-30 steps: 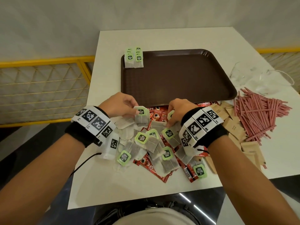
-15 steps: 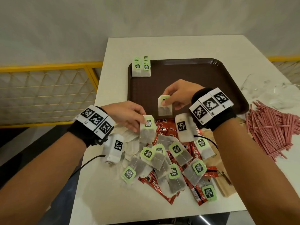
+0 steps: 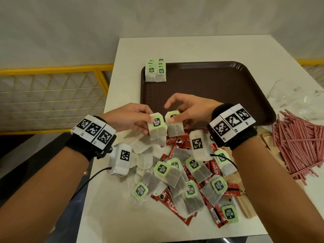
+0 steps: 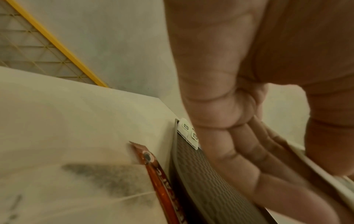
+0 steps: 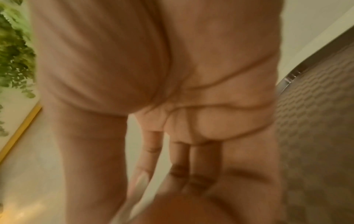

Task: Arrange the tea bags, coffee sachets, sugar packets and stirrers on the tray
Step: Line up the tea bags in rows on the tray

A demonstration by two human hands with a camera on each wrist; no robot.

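**Two tea bags held side by side at the tray's near edge**

The white table (image 3: 108, 199) carries the brown tray (image 3: 219, 88), which bears a small stack of tea bags (image 3: 155, 72) in its far left corner. Right of it lie the red stirrers (image 3: 298, 142); nearer the person, a loose heap of tea bags (image 3: 175, 174) covers red coffee sachets (image 3: 177, 207) and brown sugar packets (image 3: 245, 206). The left hand (image 3: 130, 118) pinches one tea bag (image 3: 156, 127) by its green tag – the right hand (image 3: 190, 111) pinches another tea bag (image 3: 174, 125), its other fingers loosely spread. The two bags hang just beside each other
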